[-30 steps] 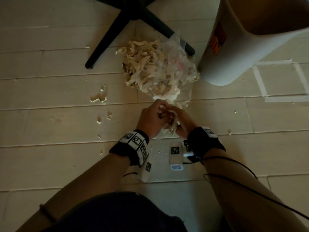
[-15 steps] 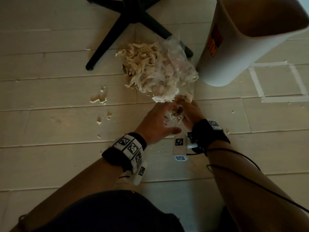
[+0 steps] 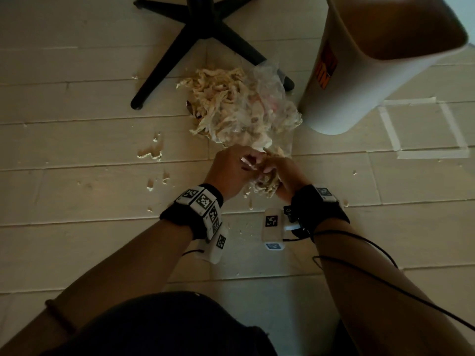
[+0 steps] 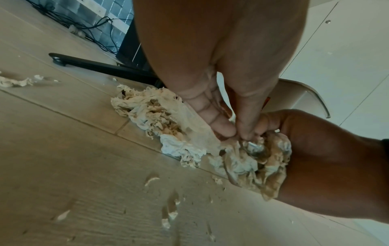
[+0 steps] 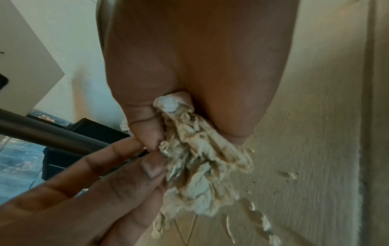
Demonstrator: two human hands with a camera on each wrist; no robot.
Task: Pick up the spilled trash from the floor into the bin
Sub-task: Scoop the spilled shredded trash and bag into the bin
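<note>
A heap of shredded, soiled paper trash lies on the floor, with a crumpled clear plastic bag over its right part. The white bin stands tilted just right of the heap, its mouth open upward. At the near edge of the heap my right hand grips a wad of the paper in its curled fingers. The wad bulges out of the fist. My left hand meets it from the left and pinches the same wad with thumb and fingertips.
A black star-shaped chair base stands behind the heap, one leg reaching under the plastic bag. Small paper scraps dot the pale plank floor left of and around my hands. Tape lines mark the floor right of the bin.
Half a second ago my left hand lay spread beside the right hand. It has since curled in and pinched the wad, and both hands sit a little nearer to me.
</note>
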